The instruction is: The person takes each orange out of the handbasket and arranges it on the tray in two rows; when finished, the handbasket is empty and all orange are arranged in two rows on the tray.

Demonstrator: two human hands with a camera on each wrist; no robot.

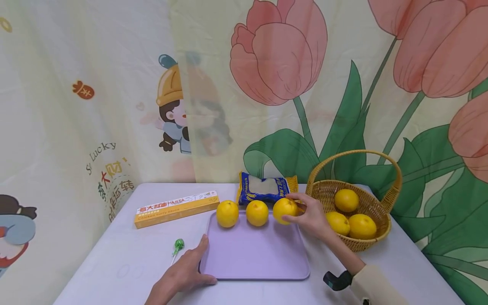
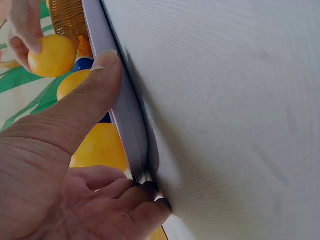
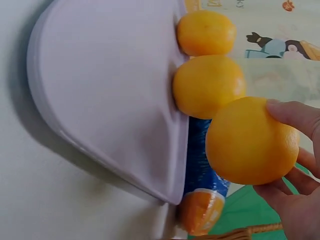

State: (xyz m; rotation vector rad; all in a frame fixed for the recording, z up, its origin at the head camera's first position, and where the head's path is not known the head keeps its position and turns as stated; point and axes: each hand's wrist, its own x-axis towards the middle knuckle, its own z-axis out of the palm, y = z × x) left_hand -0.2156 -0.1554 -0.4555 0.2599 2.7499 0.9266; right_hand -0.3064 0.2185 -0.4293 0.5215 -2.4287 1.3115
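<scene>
My right hand grips an orange between thumb and fingers, over the back right corner of a light purple tray. In the right wrist view this held orange looks raised above the tray's surface. Two more oranges sit along the tray's back edge, a left one and a middle one. At the tray's front left corner, my left hand holds the rim. Its thumb lies along the front side while the fingers bend at the left side.
A wicker basket with three oranges and a tall handle stands right of the tray. Behind the tray lies a blue and yellow pasta bag. A pasta box and a green-wrapped lollipop lie to the left. Printed curtains hang behind the table.
</scene>
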